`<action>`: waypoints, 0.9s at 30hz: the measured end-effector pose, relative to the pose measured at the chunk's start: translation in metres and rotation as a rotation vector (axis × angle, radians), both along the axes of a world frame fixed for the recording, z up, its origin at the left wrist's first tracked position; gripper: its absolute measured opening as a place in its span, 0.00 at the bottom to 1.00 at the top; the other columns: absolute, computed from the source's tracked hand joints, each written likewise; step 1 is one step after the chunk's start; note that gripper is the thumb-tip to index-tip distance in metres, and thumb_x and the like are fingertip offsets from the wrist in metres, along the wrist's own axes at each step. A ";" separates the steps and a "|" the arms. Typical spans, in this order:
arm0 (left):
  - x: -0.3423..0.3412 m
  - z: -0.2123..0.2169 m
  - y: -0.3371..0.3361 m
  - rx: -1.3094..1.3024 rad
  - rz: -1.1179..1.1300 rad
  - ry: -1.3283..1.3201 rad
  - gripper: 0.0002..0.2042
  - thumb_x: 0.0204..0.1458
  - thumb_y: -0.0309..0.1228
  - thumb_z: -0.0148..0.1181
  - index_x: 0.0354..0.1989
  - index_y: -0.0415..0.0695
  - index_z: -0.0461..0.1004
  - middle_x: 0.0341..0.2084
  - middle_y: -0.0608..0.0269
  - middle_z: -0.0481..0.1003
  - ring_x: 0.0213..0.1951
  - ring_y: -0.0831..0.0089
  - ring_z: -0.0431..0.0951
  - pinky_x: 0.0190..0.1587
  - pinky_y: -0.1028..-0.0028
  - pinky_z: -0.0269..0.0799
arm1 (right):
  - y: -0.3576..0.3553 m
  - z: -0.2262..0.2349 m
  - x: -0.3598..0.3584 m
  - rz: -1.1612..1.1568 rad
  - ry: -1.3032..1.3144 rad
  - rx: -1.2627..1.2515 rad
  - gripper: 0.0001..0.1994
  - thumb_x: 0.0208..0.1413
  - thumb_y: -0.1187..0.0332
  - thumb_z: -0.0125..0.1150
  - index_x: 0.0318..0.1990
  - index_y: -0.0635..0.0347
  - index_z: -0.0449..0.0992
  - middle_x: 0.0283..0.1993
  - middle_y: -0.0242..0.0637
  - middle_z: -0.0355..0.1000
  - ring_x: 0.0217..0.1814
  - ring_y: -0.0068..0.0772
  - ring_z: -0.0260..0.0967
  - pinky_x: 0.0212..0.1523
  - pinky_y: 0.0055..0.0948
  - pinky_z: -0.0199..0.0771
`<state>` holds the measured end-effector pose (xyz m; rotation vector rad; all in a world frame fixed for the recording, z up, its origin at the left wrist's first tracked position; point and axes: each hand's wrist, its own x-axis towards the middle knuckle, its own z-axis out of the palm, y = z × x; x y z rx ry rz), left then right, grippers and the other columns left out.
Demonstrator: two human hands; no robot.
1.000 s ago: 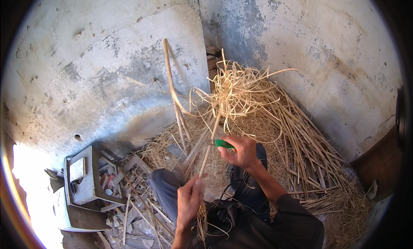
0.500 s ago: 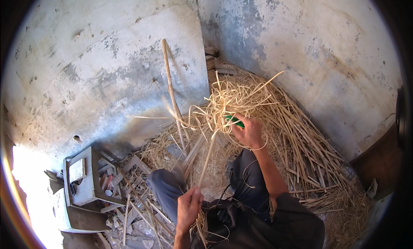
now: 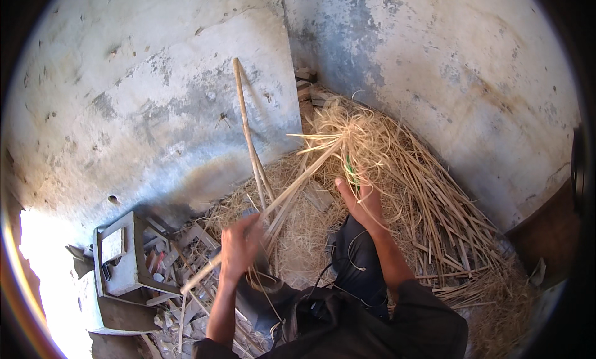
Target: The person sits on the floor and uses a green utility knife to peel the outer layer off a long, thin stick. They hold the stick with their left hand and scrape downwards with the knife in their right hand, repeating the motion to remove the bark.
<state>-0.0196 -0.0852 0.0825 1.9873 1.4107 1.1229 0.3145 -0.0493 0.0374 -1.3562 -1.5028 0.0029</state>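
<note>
A long pale cane-like stick (image 3: 292, 188) slants across the middle, its upper end reaching a tangle of thin curled shavings (image 3: 357, 132). My left hand (image 3: 239, 246) is closed round the lower part of the stick, a little blurred; the stick's lower end (image 3: 197, 278) sticks out to the left. Just below the tangle, my right hand (image 3: 363, 205) grips a green-handled tool (image 3: 351, 167). Fingers and shavings hide most of that tool, so its working end does not show. Loose strands hang over my right hand.
A heap of split canes and straw (image 3: 434, 216) fills the right side by the wall. One upright pole (image 3: 243, 104) leans against the left wall. An old box-like wooden frame (image 3: 127, 256) stands at left amid scraps (image 3: 198, 315). My knee (image 3: 357, 250) is close below my right hand.
My left hand has moved up and left, and the stick now lies more slanted, extending beyond the hand. My right hand has dropped slightly, and the shavings have swung up and right.
</note>
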 end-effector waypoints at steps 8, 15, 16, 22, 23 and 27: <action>0.022 0.037 0.038 0.235 -0.103 0.143 0.12 0.59 0.23 0.69 0.52 0.41 0.87 0.36 0.49 0.84 0.35 0.49 0.85 0.42 0.59 0.78 | -0.025 -0.017 0.002 0.064 0.670 -0.255 0.19 0.72 0.60 0.66 0.57 0.69 0.78 0.43 0.38 0.77 0.43 0.34 0.74 0.47 0.43 0.76; 0.036 0.043 0.022 0.375 0.020 0.060 0.14 0.57 0.22 0.72 0.51 0.43 0.87 0.36 0.54 0.84 0.33 0.54 0.83 0.41 0.60 0.79 | -0.034 -0.032 0.009 0.718 1.432 -0.280 0.20 0.75 0.60 0.61 0.67 0.59 0.75 0.27 0.21 0.58 0.22 0.13 0.48 0.26 0.22 0.50; 0.038 0.048 0.018 0.358 0.037 0.066 0.14 0.57 0.22 0.72 0.51 0.43 0.87 0.36 0.55 0.85 0.34 0.55 0.84 0.41 0.61 0.79 | -0.036 -0.032 0.007 0.720 1.304 -0.358 0.18 0.75 0.61 0.61 0.65 0.58 0.76 0.26 0.20 0.57 0.22 0.13 0.48 0.25 0.22 0.50; 0.039 0.063 0.003 0.432 0.075 0.203 0.14 0.57 0.23 0.73 0.52 0.44 0.86 0.36 0.58 0.86 0.36 0.57 0.86 0.44 0.62 0.80 | -0.054 -0.010 -0.027 0.913 0.954 -0.637 0.14 0.72 0.59 0.64 0.55 0.58 0.79 0.24 0.19 0.56 0.22 0.12 0.49 0.24 0.22 0.48; 0.039 0.061 0.003 0.411 0.079 0.179 0.15 0.57 0.24 0.73 0.53 0.44 0.86 0.36 0.57 0.86 0.37 0.57 0.86 0.45 0.62 0.80 | -0.056 -0.007 -0.030 0.990 0.944 -0.636 0.17 0.68 0.57 0.69 0.52 0.60 0.79 0.24 0.19 0.58 0.23 0.12 0.51 0.24 0.22 0.49; 0.045 0.054 0.003 0.304 0.113 0.029 0.15 0.58 0.25 0.74 0.53 0.43 0.84 0.38 0.54 0.87 0.38 0.56 0.87 0.46 0.61 0.81 | -0.079 -0.005 -0.052 1.177 1.038 -0.572 0.18 0.66 0.58 0.72 0.53 0.63 0.78 0.26 0.20 0.60 0.25 0.13 0.56 0.25 0.23 0.56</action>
